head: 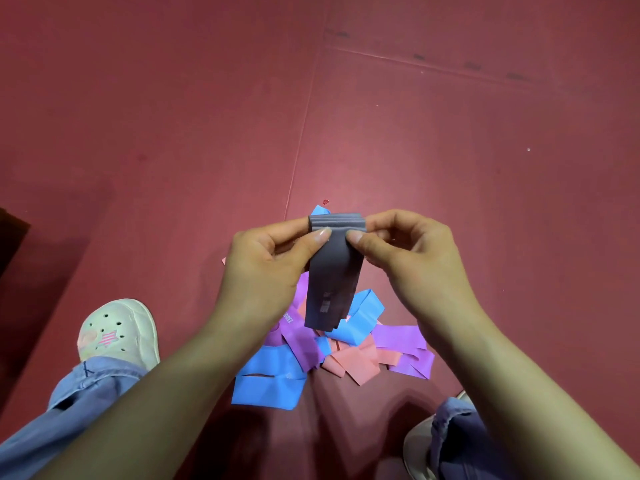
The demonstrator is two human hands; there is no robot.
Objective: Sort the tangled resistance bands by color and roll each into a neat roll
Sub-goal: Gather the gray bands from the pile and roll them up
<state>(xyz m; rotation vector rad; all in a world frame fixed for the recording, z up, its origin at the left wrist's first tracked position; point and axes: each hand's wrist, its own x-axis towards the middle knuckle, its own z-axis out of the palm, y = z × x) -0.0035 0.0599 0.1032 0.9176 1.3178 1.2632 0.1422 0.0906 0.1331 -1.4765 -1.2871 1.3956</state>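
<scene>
Both the left hand [266, 268] and right hand [412, 258] pinch the grey band [334, 278], seemingly part-rolled, tail hanging.

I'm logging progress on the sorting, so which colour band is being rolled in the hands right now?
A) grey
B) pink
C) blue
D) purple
A: the left hand and right hand pinch the grey band at its rolled top, its tail hanging down, while the blue bands, purple bands and pink bands lie heaped on the floor.
</scene>
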